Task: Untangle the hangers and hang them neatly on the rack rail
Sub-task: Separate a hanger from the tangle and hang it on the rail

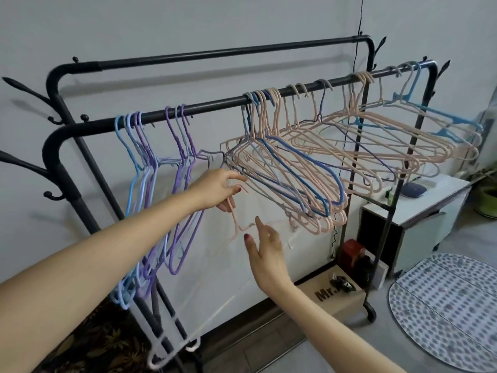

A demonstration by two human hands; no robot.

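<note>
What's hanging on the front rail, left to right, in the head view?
Blue and lilac hangers → purple hangers → left hand gripping a peach hanger below the rail → mixed peach and blue bunch → peach hangers → light blue hangers at the far right end.

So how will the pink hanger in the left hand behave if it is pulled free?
The pink hanger looks thin, so probably light and slightly springy. The left hand pinches only its neck, so it may swing. Its hook could snag the hanger cluster beside it.

Black rack rail (215, 105) carries many, seemingly tangled, hangers (309, 157).
</note>
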